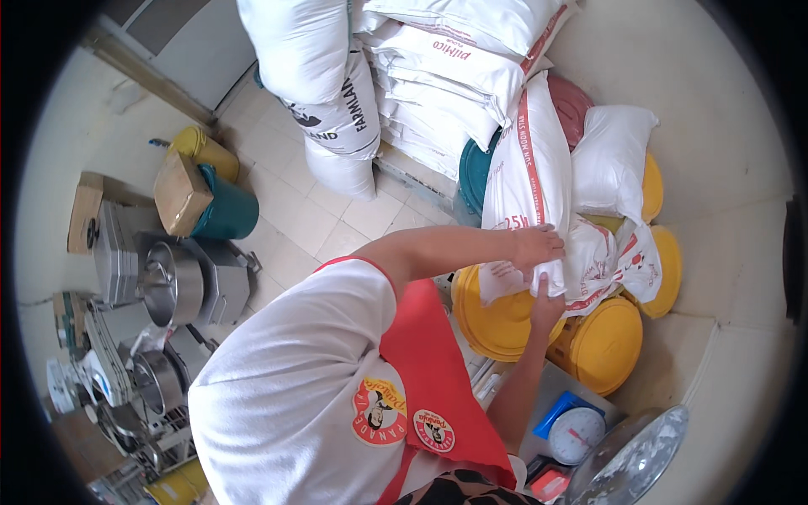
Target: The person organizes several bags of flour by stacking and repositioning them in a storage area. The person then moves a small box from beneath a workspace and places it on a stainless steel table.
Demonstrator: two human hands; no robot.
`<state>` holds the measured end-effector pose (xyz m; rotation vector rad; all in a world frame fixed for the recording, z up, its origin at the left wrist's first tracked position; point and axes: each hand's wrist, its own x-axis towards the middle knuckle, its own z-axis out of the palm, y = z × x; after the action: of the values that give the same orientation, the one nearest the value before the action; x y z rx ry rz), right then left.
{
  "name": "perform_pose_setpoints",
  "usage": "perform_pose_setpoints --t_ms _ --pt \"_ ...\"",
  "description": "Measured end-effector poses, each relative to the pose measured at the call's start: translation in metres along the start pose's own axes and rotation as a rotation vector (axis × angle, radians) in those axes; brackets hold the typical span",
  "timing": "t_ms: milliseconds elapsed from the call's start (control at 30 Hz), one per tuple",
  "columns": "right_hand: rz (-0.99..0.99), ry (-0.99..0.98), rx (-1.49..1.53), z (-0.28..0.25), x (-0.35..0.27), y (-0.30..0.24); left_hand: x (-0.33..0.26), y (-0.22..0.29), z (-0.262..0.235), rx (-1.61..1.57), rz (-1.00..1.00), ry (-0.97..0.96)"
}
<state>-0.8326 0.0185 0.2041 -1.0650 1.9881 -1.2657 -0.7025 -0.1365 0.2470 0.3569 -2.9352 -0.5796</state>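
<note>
Where the left hand [537, 246] and right hand [548, 306] grip, a sack [515, 168] stretches ahead.

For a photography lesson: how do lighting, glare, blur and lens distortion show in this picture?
Head view: fisheye distortion, black curved corners; head view: soft, fairly even light, no obvious hard shadows on the floor tiles; head view: bright glints on the steel bowl; head view: no obvious motion blur on the left hand, right hand or striped white sack.

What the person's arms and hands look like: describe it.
The left sleeve is short and white with red trim; the right sleeve cannot be made out. The left forearm and right forearm are bare; the left hand and right hand wear no gloves.
</note>
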Motion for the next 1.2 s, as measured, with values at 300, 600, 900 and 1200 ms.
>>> perform_pose_setpoints --t_ms 300,600,900,1200 --pt "-0.019 -0.162 -0.142 -0.02 0.005 0.001 0.042 0.026 0.024 0.307 -0.164 -0.315" --pt "-0.373 -0.243 -0.597 -0.029 -0.03 -0.059 -0.011 0.05 -0.008 0.099 -0.23 -0.162" --pt "-0.411 -0.435 -0.599 -0.04 -0.086 -0.099 -0.086 0.092 -0.014 -0.209 -0.262 -0.087" --pt "-0.106 -0.348 -0.624 0.05 -0.084 -0.115 -0.12 -0.004 0.04 -0.483 0.049 -0.088"
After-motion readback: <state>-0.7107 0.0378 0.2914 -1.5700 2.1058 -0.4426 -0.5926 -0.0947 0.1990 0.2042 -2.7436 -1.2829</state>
